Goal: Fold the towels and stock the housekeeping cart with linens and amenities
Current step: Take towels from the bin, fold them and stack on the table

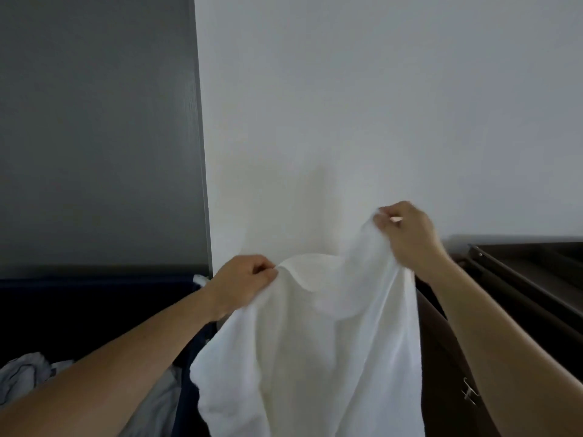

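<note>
Up in front of the white wall, I have the towel held in the air by its top edge. It hangs down between my arms and runs out of the bottom of the view.

My left hand is curled tight and pinches one end of that edge between thumb and fingers. My right hand sits higher and grips the other end the same way, with fingers bent over a bunched bit of cloth. The edge sags in a curve between the two grips. Either the hands are closer together than the towel is wide, or I do not have the true corners; I cannot tell which.

I judge the high hold has a purpose: the towel's own weight pulls it flat and shows where the corners are before the first fold. It also keeps the clean cloth off everything around it.

Low on the left is a dark blue bin with crumpled pale linen in it, most likely the pile waiting to be folded. On the right stands a dark brown cabinet with a small metal catch on its front. Its top looks like a fair flat place to fold on.

I cannot make out the cart in this view, so stocking looks some way off.
</note>
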